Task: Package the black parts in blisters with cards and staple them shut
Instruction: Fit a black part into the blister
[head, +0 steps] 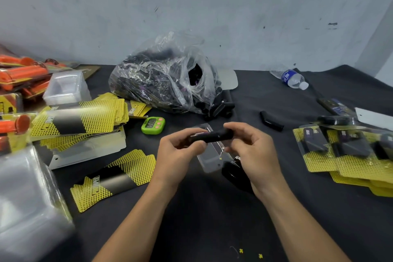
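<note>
- Left hand (176, 151) gripped the left end of a black cylindrical part (212, 135), fingers curled round it.
- Right hand (253, 151) pinched the right end of the same part between thumb and fingertips.
- The part was held level between both hands, just above a clear plastic blister shell (209, 158) lying on the dark cloth-covered table (212, 219).
- A glossy black object (234, 173) lay beside the blister, partly hidden under the right hand; could not tell what it was.
- A crumpled clear plastic bag of black parts (165, 78) sat behind the hands, with parts spilling from its mouth.
- A green digital timer (152, 125) stood left of the hands, near the bag.
- A single yellow-and-black printed card (114, 176) lay near the left forearm; a stack of the same cards (85, 117) lay further left.
- A loose black part (271, 121) lay to the right, apart from the hands.
- Filled blister packs on yellow cards (340, 151) overlapped at the right edge.
- A clear water bottle with a blue label (292, 77) lay on its side at the far right.
</note>
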{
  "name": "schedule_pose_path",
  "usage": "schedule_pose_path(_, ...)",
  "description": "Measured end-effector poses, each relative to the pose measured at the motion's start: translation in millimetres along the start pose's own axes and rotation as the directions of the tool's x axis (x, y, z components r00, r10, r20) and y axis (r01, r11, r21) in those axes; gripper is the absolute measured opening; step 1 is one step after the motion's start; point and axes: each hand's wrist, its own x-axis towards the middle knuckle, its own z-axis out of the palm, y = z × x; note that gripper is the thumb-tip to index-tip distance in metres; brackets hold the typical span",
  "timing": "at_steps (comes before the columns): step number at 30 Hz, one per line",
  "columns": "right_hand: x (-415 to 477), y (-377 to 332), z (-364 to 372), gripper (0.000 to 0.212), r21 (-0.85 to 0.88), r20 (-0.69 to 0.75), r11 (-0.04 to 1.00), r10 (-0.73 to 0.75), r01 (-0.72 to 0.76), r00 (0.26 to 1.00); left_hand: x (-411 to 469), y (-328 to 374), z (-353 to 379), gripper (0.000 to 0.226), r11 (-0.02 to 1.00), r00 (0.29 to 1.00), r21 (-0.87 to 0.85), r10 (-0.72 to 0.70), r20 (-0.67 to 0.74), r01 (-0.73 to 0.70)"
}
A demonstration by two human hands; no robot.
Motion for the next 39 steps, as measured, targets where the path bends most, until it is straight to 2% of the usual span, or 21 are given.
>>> schedule_pose_path(2, -1, -1, 0, 0.042, 0.007, 0.092, 1.000, -0.023, 0.023, 0.995, 2, 2, -1, 0.027, 0.994, 0.999, -0.102, -0.035, -0.018, 0.033)
schedule_pose_path(4, -1, 0, -1, 0.036, 0.022, 0.122, 0.999, -0.027, 0.024, 0.992, 3, 3, -2, 0.023, 0.990, 0.998, -0.131, -0.061, -0.031, 0.057)
schedule_pose_path(6, -1, 2, -1, 0.030, 0.016, 0.123, 1.000, -0.007, 0.005, 0.992, 3, 2, -3, 0.023, 0.993, 0.998, -0.106, -0.063, -0.028, 0.059)
schedule_pose_path(9, -3, 3, -1, 0.026, -0.075, 0.116, 0.995, -0.051, 0.060, 0.992, 5, 1, -5, 0.014, 0.996, 0.998, -0.074, -0.057, 0.002, 0.057)
schedule_pose_path(13, -4, 4, 4, 0.028, -0.036, 0.134, 0.996, -0.075, 0.080, 0.988, 4, -3, -3, 0.017, 0.998, 0.997, 0.012, -0.067, 0.036, 0.067)
schedule_pose_path(15, -3, 6, 6, 0.020, -0.007, 0.069, 0.999, -0.049, 0.049, 0.996, 5, -4, -1, 0.021, 0.994, 0.992, -0.049, -0.101, -0.080, 0.098)
schedule_pose_path(17, -2, 8, 6, 0.018, -0.002, 0.006, 1.000, -0.023, 0.023, 1.000, 8, -7, -4, 0.018, 0.986, 0.951, -0.082, -0.161, -0.262, 0.144)
schedule_pose_path(18, -2, 9, 6, 0.019, -0.011, -0.011, 1.000, -0.019, 0.019, 1.000, 9, -11, -7, 0.010, 0.983, 0.920, 0.019, -0.163, -0.357, 0.182)
schedule_pose_path(19, -1, 10, 5, 0.020, -0.024, -0.018, 1.000, -0.019, 0.019, 1.000, 9, -14, -9, 0.014, 0.955, 0.897, 0.184, -0.139, -0.420, 0.235)
schedule_pose_path(20, -1, 9, 5, 0.018, -0.035, -0.021, 0.999, -0.018, 0.017, 1.000, 7, -16, -9, 0.028, 0.892, 0.893, 0.350, -0.116, -0.436, 0.287)
schedule_pose_path(22, -2, 8, 5, 0.017, -0.039, -0.010, 0.999, -0.011, 0.011, 1.000, 4, -20, -3, 0.054, 0.770, 0.931, 0.565, -0.100, -0.351, 0.296)
schedule_pose_path(25, -5, 5, 6, 0.028, -0.004, 0.015, 1.000, -0.005, 0.005, 1.000, 3, -22, 7, 0.069, 0.709, 0.971, 0.667, -0.126, -0.202, 0.230)
schedule_pose_path(27, -6, 2, 6, 0.032, 0.076, 0.030, 0.996, 0.049, -0.051, 0.998, 5, -22, 5, 0.061, 0.726, 0.978, 0.656, -0.129, -0.166, 0.207)
schedule_pose_path(29, -5, -2, 5, 0.030, 0.223, 0.074, 0.959, 0.160, -0.173, 0.984, 6, -22, -1, 0.046, 0.760, 0.972, 0.609, -0.141, -0.188, 0.227)
schedule_pose_path(31, -4, -6, 3, 0.031, 0.369, 0.153, 0.874, 0.278, -0.316, 0.948, 6, -21, -3, 0.035, 0.789, 0.959, 0.552, -0.161, -0.235, 0.268)
schedule_pose_path(34, -5, -7, 0, 0.030, 0.461, 0.256, 0.765, 0.370, -0.449, 0.893, 5, -20, 0, 0.026, 0.798, 0.953, 0.536, -0.150, -0.264, 0.274)
schedule_pose_path(37, -4, -6, 0, 0.028, 0.460, 0.248, 0.761, 0.384, -0.457, 0.890, 4, -19, 0, 0.034, 0.835, 0.956, 0.480, -0.172, -0.236, 0.269)
schedule_pose_path(39, -2, -5, 1, 0.023, 0.363, 0.153, 0.856, 0.334, -0.367, 0.930, 3, -19, 1, 0.039, 0.856, 0.956, 0.435, -0.204, -0.210, 0.278)
